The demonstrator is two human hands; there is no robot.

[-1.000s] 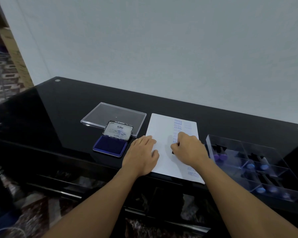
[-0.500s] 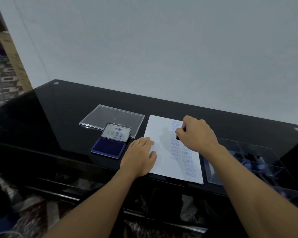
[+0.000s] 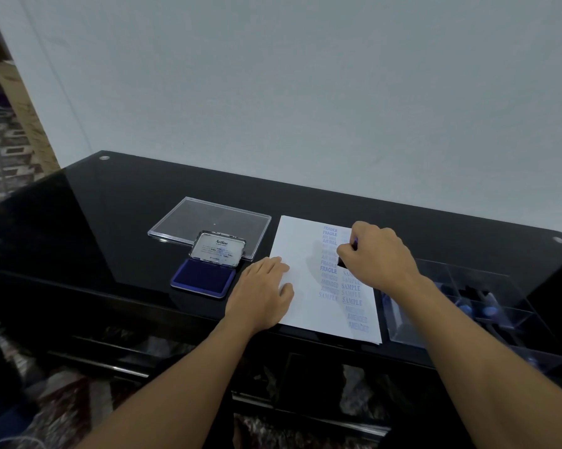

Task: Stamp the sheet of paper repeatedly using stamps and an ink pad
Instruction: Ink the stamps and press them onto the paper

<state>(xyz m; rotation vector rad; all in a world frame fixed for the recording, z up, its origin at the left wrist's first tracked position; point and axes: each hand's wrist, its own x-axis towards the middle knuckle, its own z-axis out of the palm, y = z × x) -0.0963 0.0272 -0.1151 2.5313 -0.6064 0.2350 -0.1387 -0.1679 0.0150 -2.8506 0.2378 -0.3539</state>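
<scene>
A white sheet of paper lies on the black glass table, printed with columns of blue words. My left hand rests flat on the sheet's left edge with straight fingers. My right hand grips a small dark stamp with a purple handle and holds it down on the paper's upper right part. Most of the stamp is hidden by my fingers. The blue ink pad sits open left of the sheet, its lid raised.
A clear plastic lid lies flat behind the ink pad. Right of the paper stands a clear divided tray holding several stamps with purple handles. The table's front edge runs just under my wrists. A grey wall rises behind.
My right hand with the stamp moved from the sheet's middle up to its upper right part and came down there. My left hand stayed on the paper's edge.
</scene>
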